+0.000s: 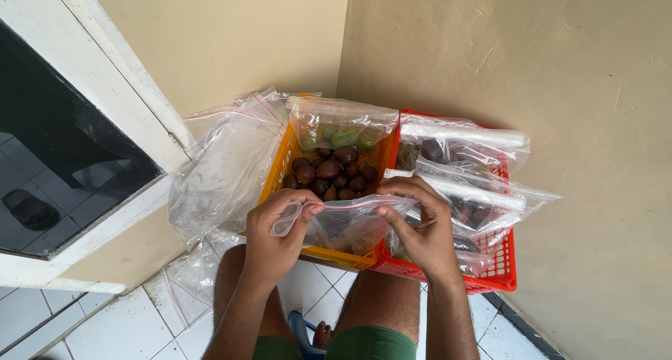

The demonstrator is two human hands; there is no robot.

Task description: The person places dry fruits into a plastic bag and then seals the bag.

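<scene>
Left hand (276, 230) and right hand (420, 223) pinch a bag (346, 223) along its top; uneven pressing could leave its seal gaping above the orange basket (280, 165).

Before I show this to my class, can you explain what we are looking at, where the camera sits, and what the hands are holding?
There is no machine here. The single picture comes from a camera worn on a person's head, looking down at their own two bare hands and knees. The left hand and right hand pinch the top edge of a clear zip bag between them. Behind it sits an orange basket of brown fruit with a bag of green fruit, beside a red basket holding filled bags. Empty clear bags lie on the left, over a white tiled floor.
</scene>
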